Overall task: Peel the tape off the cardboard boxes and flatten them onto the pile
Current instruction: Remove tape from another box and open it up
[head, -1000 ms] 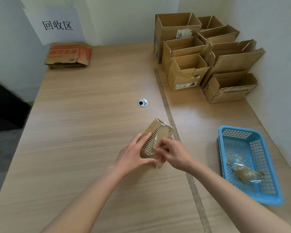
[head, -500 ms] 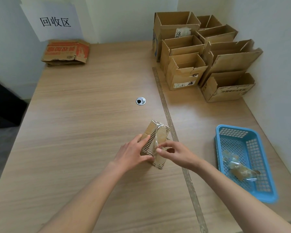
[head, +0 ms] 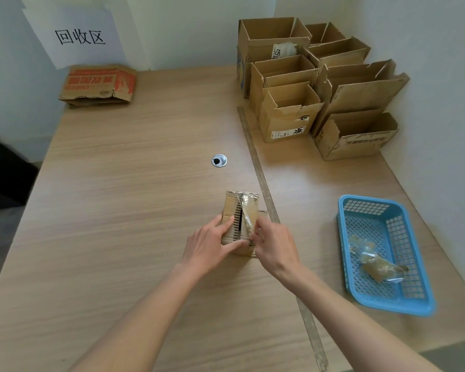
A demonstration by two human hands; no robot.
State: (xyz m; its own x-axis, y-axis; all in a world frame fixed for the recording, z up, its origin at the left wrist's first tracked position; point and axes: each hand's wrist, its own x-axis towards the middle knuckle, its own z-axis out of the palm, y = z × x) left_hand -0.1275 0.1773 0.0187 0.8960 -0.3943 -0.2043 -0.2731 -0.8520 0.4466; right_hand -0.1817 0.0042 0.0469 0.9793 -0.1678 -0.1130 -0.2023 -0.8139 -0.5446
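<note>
Box: small cardboard box (head: 240, 221) standing on the wooden table (head: 124, 200), just left of the metal strip (head: 261, 178) that runs down the tabletop; top face toward camera, dark slit between flaps, black comb-like print along the slit.
Tape: clear, crinkled tape (head: 249, 210) on the right flap, partly lifted, shiny.
Left hand: left hand (head: 212, 244) grips the box's left side, thumb and fingers wrapped onto it.
Right hand: right hand (head: 274, 244) at the box's lower right edge, fingers curled together, pinching the tape end.
Change vs 0.5 s ago: box turned from skewed to roughly square with the camera; slit now plainly visible; both hands sit lower on the box.
Pile: flattened boxes (head: 98, 85) at the far left corner, orange-red print, characters too blurred to read.
Sign: paper sign (head: 78, 36) on the wall reads "回收区".
Open boxes: stack of open cartons (head: 317, 84) far right; labels partly visible, not legible.
Basket: blue plastic basket (head: 403, 218) at right, holding peeled tape scraps (head: 376, 264).
</note>
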